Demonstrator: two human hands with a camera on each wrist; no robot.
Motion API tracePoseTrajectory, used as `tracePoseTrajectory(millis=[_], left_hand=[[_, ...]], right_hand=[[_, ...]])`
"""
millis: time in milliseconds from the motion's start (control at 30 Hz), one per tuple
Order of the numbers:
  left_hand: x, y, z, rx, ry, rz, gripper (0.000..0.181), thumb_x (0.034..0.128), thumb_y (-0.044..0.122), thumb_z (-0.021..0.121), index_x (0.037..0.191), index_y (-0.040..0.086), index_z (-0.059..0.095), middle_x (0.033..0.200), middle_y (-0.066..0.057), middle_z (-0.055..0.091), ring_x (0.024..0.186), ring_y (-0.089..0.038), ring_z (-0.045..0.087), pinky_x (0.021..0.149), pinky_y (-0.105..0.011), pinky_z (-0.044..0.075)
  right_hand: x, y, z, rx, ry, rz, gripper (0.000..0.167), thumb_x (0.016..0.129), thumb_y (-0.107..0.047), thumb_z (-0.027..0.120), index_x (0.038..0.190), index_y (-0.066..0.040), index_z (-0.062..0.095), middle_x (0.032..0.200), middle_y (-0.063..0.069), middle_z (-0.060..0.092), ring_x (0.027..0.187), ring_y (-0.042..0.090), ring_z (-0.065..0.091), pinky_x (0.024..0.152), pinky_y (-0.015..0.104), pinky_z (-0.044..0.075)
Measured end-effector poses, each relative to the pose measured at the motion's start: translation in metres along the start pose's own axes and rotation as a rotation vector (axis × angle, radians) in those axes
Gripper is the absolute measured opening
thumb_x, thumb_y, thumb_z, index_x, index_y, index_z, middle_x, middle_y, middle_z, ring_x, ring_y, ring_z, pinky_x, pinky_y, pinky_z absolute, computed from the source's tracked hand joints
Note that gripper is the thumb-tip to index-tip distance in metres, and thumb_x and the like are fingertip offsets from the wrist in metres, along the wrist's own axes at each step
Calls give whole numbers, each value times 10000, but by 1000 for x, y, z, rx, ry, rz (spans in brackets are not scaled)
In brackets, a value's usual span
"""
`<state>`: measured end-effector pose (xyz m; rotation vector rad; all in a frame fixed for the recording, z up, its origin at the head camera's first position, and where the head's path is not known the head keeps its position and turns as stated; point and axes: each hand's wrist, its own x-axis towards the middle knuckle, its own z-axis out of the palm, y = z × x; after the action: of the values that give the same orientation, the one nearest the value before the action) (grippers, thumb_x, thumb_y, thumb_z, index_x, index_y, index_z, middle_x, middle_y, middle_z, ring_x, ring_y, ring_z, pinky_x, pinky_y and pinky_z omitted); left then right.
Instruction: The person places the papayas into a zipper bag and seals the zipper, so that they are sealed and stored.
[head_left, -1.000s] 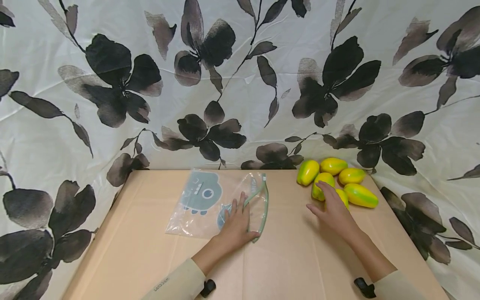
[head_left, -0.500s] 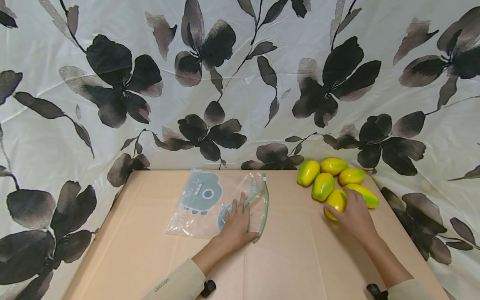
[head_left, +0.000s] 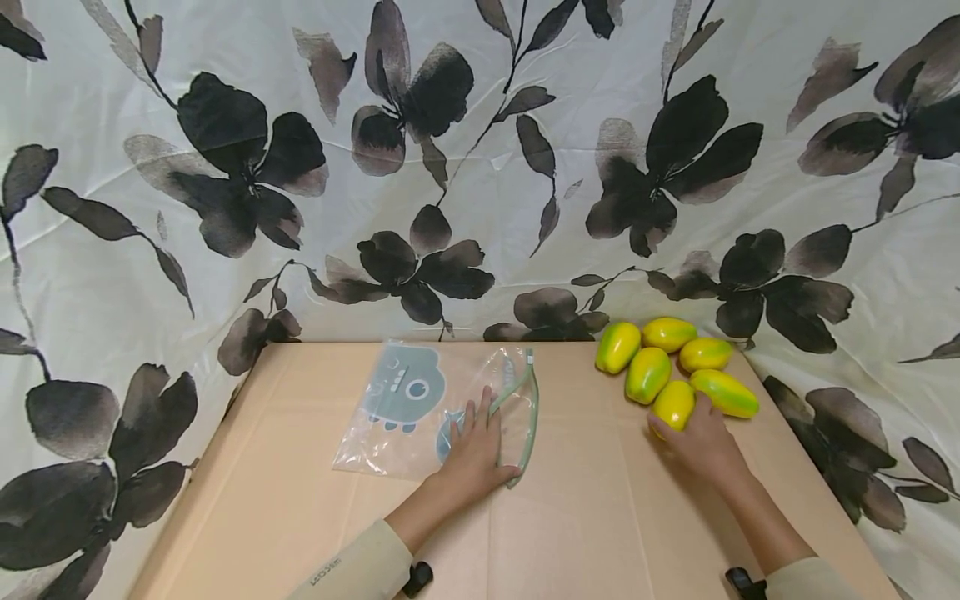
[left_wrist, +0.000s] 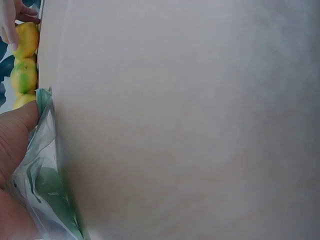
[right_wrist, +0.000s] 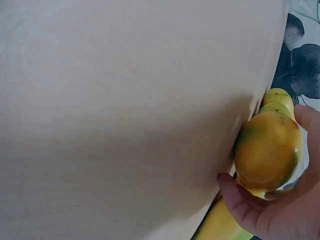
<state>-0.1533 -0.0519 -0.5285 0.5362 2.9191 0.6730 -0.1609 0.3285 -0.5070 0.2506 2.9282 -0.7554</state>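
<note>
A white cloth with dark flowers hangs beyond the fingertips of both hands, the largest thing in sight. Next comes the tan board, spread beneath the fingers. Flat on it lies a clear plastic bag with blue-grey prints; the left hand rests on the bag, fingers nearly straight and apart, gripping nothing, its thumb over the green strip along the bag's edge. Well to the right of those fingers, the right hand has its thumb and fingers curved round the front fruit, parted by about the fruit's breadth; how firmly it holds cannot be told. Five more yellow-green fruits cluster just beyond and beside these fingers. Smallest are the black wrist mounts, behind the fingers at each cuff.
</note>
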Motion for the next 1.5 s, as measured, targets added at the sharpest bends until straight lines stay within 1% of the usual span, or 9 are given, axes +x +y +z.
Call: tracePoseTrajectory(millis=[133, 333, 500, 633, 867, 1000, 1100, 1267, 1500], left_hand=[[0, 0, 1, 11, 1, 8, 1081, 792, 507, 860, 1572, -31, 339, 1732, -210, 37, 1537, -549, 176, 1109, -806, 251], [1, 0, 2, 16, -1, 6, 1085, 788, 507, 863, 1572, -31, 338, 1732, -211, 39, 1536, -549, 180, 1110, -803, 255], [1, 1, 1, 15, -5, -3, 1087, 791, 498, 864, 1576, -31, 328, 1733, -210, 34, 1539, -545, 173, 1115, -801, 247], [2, 2, -1, 15, -3, -2, 1083, 790, 494, 866, 1572, -32, 334, 1731, -213, 43, 1536, -549, 178, 1110, -805, 253], [3, 3, -1, 14, 4, -9, 1076, 789, 490, 869, 1571, -26, 339, 1733, -206, 46, 1538, -544, 184, 1114, -801, 251], [3, 3, -1, 10, 6, -10, 1079, 787, 490, 870, 1573, -24, 339, 1733, -206, 42, 1537, -547, 179, 1114, -804, 244], [4, 3, 1, 18, 7, -6, 1078, 791, 499, 864, 1574, -22, 338, 1733, -207, 38, 1538, -545, 176, 1113, -804, 247], [4, 3, 1, 28, 9, -6, 1079, 789, 509, 861, 1572, -19, 340, 1733, -207, 41, 1536, -547, 180, 1111, -801, 257], [2, 4, -1, 19, 10, -5, 1086, 785, 493, 870, 1573, -28, 335, 1730, -213, 47, 1533, -553, 183, 1108, -805, 255]], right_hand=[[-1, 2, 2, 46, -19, -1, 1189, 953, -647, 587, 1530, 200, -16, 1441, 477, 315, 1185, 590, 503, 943, 677, 455], [-3, 2, 1, 57, 1, -59, 1063, 995, -531, 586, 1528, 200, 29, 1416, 444, 365, 1168, 542, 521, 916, 649, 466], [-5, 2, -3, 68, 15, -95, 1023, 1000, -465, 605, 1529, 206, 43, 1434, 471, 327, 1224, 596, 464, 971, 695, 425], [-7, 3, -5, 71, 16, -103, 1008, 989, -398, 629, 1535, 203, 32, 1448, 500, 294, 1254, 626, 422, 1007, 713, 394], [-8, 2, -12, 15, -4, -80, 1025, 984, -451, 590, 1557, 170, 8, 1456, 527, 241, 1246, 655, 405, 1002, 737, 395], [-9, 1, -17, -17, 10, -99, 1015, 973, -427, 613, 1560, 160, 28, 1413, 539, 264, 1211, 669, 420, 983, 749, 404], [-10, -2, -23, -12, 48, -161, 978, 958, -354, 653, 1564, 147, 72, 1399, 521, 299, 1211, 653, 410, 967, 755, 399], [-10, -11, -28, 41, 103, -334, 914, 906, -196, 729, 1565, 124, 182, 1422, 460, 355, 1266, 594, 371, 1002, 731, 356], [-8, -29, -26, 75, 80, -491, 910, 865, -99, 774, 1560, 100, 221, 1495, 396, 341, 1344, 548, 357, 1045, 718, 336]])
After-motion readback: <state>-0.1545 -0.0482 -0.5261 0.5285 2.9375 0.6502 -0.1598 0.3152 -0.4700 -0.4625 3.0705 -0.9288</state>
